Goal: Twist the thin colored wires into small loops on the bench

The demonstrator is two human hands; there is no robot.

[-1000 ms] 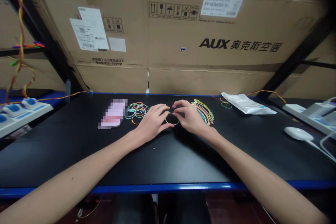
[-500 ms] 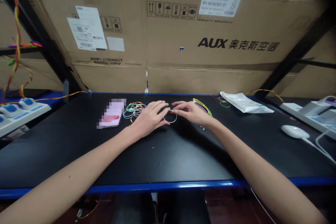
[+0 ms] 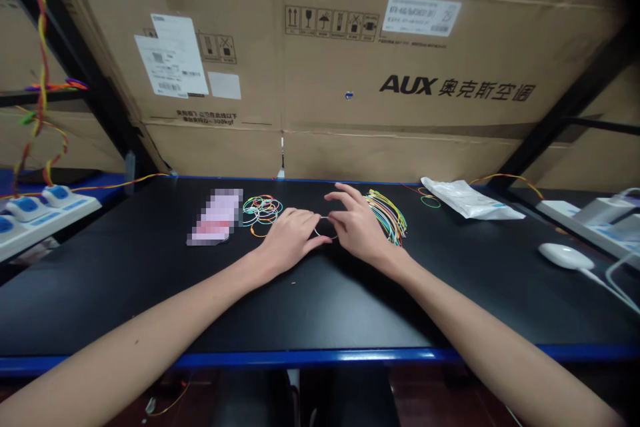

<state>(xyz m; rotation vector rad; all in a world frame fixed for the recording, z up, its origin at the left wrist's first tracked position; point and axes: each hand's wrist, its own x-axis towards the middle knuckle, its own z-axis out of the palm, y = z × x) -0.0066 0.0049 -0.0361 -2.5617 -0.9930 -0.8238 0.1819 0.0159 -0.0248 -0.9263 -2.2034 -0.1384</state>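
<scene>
Light springy wire loop (image 3: 324, 237) between left hand (image 3: 293, 238) and right hand (image 3: 357, 227); cannot tell if either grip clamps it

Dim, even light falling from above, source out of view. Soft shadow spreading across black bench top (image 3: 340, 300) below right hand (image 3: 363, 227) and left hand (image 3: 290, 237). Faint glare shining along blue bench edge (image 3: 430, 355) nearer viewer. Blurred pixel patch (image 3: 215, 215) masking object left of left hand. Wide-angle distortion bending cardboard boxes (image 3: 150, 67) at frame edges; darkness creeping into top right corner.
</scene>
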